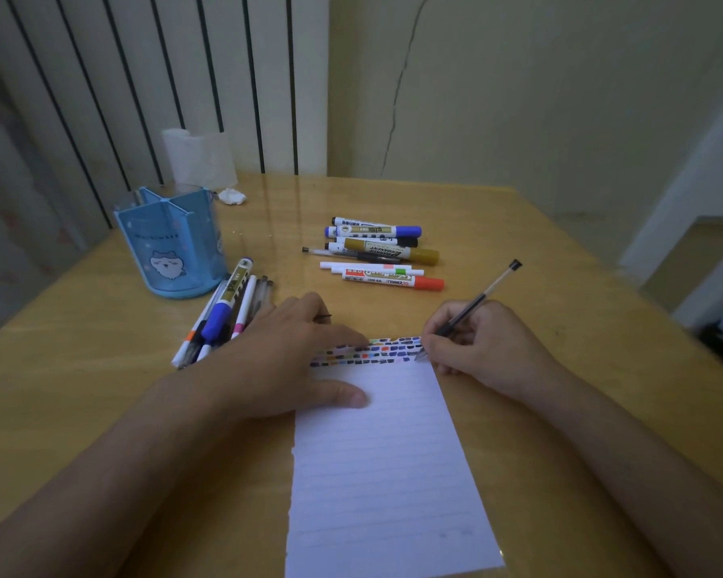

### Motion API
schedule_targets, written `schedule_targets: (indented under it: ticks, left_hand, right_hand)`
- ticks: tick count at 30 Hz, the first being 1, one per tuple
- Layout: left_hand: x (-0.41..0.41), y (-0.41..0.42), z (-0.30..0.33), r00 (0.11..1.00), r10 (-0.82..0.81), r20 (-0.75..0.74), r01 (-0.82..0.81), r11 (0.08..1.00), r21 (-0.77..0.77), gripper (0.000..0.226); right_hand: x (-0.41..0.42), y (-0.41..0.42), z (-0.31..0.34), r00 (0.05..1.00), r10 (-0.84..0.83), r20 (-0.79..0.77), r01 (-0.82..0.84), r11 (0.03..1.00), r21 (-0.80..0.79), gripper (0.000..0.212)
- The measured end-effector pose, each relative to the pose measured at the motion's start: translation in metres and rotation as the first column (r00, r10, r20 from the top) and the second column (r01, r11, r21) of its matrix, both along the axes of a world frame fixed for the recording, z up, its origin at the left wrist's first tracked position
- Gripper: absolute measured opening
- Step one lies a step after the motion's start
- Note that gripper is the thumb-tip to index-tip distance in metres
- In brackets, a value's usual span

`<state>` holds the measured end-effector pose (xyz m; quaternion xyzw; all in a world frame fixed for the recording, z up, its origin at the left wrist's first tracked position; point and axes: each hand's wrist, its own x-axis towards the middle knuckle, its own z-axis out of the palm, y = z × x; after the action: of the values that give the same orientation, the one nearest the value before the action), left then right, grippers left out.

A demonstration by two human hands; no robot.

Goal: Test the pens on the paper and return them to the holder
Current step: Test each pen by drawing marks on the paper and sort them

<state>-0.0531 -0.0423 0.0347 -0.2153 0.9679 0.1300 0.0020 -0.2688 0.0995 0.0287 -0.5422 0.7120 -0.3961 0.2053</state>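
The gold marker [393,249], toward twelve o'clock from the paper [387,460], carries upside-down print reading "PERMANENT MARKER". Just nearer, the red-capped marker [393,280] shows what looks like "WB-6851" and a brand word too blurred to read. The blue holder [172,244], at ten o'clock, bears small lettering, illegible.

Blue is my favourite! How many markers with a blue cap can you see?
2. The near marker lies in the pile beside the holder; the far marker lies in the group past the paper. The left hand may hide more.
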Motion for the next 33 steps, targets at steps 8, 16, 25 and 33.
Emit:
schedule_targets:
  ticks: [8, 16, 25, 33]
  left_hand:
    - [0.0001, -0.0018, -0.0012, 1.0, 0.016, 0.006, -0.016, 1.0, 0.018, 0.074]
    - [-0.0003, -0.0018, -0.0012, 1.0, 0.017, 0.014, -0.017, 1.0, 0.017, 0.075]
    - [-0.0006, -0.0021, -0.0014, 1.0, 0.02, 0.02, -0.02, 1.0, 0.018, 0.076]
    - [-0.0009, -0.0014, -0.0003, 0.999, 0.024, 0.037, -0.025, 0.999, 0.02, 0.08]
  right_hand:
    - [0.0016, -0.0008, -0.0006, 1.0, 0.003, -0.005, -0.003, 1.0, 0.011, 0.016]
    - [0.0007, -0.0003, 0.0004, 0.999, -0.019, -0.034, 0.019, 1.0, 0.011, 0.015]
    - [0.0012, 0.001, 0.0013, 0.999, -0.012, -0.048, 0.013, 1.0, 0.012, 0.014]
    - [0.0023, 0.001, 0.0026, 0.998, -0.014, -0.053, 0.015, 1.0, 0.019, 0.015]
